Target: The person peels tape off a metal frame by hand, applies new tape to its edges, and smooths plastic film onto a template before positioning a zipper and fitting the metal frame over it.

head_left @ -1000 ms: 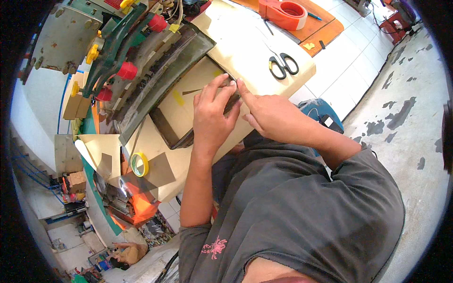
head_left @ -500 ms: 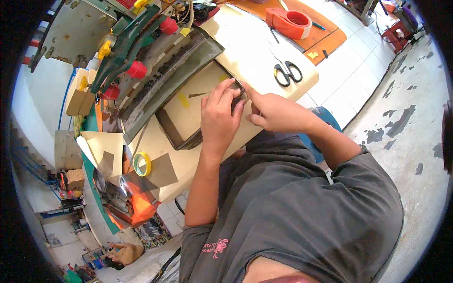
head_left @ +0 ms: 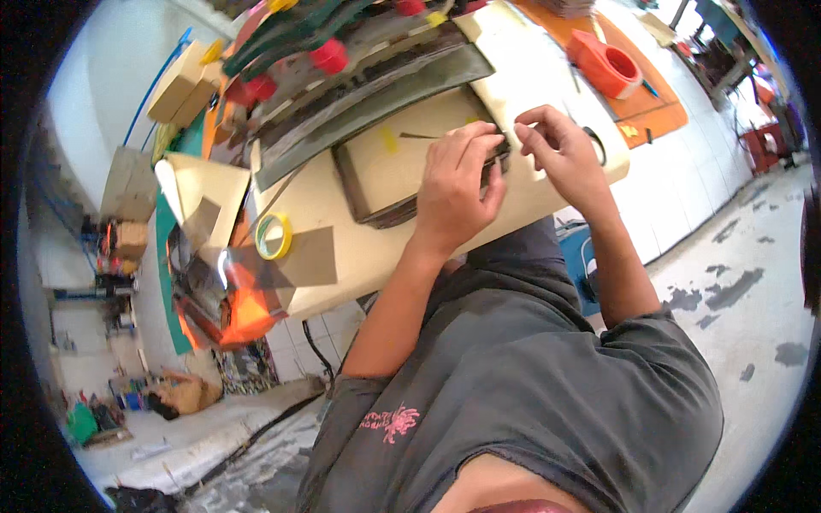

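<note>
Left hand [head_left: 453,184] lies flat, fingers spread, on the flat tan panel [head_left: 402,162] in its dark frame near the worktop [head_left: 342,282] front edge, apparently pressing it down to steady it; right hand [head_left: 560,154] hovers just beside the panel's right end, fingers curled in a pinch, whether on anything I cannot tell; yellow tape roll [head_left: 274,236] sits toward the left edge; orange tape dispenser [head_left: 605,67] at the far right corner.

A flat rectangular beige board with dark, thick edges [head_left: 402,167] lies on the cream worktable [head_left: 385,256], near its front edge, a small yellow tape strip on top.
</note>
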Motion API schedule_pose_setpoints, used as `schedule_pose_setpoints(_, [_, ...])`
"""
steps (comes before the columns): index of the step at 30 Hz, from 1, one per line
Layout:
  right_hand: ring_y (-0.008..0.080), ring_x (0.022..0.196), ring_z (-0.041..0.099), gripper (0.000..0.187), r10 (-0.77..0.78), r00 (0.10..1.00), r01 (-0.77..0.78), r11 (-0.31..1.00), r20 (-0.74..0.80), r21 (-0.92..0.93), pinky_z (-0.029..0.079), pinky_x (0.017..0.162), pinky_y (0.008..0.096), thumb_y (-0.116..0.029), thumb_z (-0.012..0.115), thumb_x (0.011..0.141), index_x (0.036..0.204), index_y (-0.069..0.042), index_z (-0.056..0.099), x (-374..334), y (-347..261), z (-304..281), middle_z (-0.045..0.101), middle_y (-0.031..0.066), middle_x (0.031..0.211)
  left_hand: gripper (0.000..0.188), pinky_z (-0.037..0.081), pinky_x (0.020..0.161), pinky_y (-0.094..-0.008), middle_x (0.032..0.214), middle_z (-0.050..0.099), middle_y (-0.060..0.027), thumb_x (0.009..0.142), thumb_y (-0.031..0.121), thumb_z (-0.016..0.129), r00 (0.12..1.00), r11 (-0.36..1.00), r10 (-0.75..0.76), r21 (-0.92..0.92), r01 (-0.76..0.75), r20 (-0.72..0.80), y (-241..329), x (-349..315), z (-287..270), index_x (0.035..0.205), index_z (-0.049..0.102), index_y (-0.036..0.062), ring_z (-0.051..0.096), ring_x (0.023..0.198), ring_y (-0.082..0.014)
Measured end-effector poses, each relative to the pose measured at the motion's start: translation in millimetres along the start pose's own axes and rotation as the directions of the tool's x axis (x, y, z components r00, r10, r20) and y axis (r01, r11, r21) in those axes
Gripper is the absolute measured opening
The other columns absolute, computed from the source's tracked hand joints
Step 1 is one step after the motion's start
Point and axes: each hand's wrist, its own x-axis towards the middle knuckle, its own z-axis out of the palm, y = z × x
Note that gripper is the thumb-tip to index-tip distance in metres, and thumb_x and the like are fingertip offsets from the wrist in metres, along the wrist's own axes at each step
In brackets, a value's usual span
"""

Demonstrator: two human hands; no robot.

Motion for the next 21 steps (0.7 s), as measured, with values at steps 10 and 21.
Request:
schedule_pose_setpoints(10, [0.0081, 0.062, 0.059, 0.038, 0.173, 0.971, -0.200, 0.967, 0.167, 0.160, 0.045, 0.053, 0.0240, -0.021, 0.068, 0.104, 0.136, -0.005, 0.056, 6, -7, 15, 0.066, 0.0039, 0.080, 0.027, 0.055, 0.090, -0.0408, 0.111, 0.075, -0.0149, 0.084, 0.001, 0.072, 0.953, 0.990, 0.106, -0.063, -0.129, -0.286, 3, -33, -28, 0.111, 0.072, 0.0025, 0.070, 0.100, -0.0319])
schedule_pose_setpoints(21, [0.0118, 0.066, 0.065, 0.036, 0.104, 0.975, -0.155, 0.952, 0.197, 0.265, 0.056, 0.058, 0.0256, -0.021, 0.059, 0.110, 0.141, -0.004, 0.051, 3, -1, 21, 0.062, 0.0054, 0.086, 0.028, 0.047, 0.066, -0.0264, 0.079, 0.061, -0.0015, 0.111, 0.027, 0.061, 0.484, 0.562, -0.820, -0.589, 0.581, -0.305, -30, -110, -115, 0.094, 0.062, 0.0055, 0.057, 0.071, -0.0091])
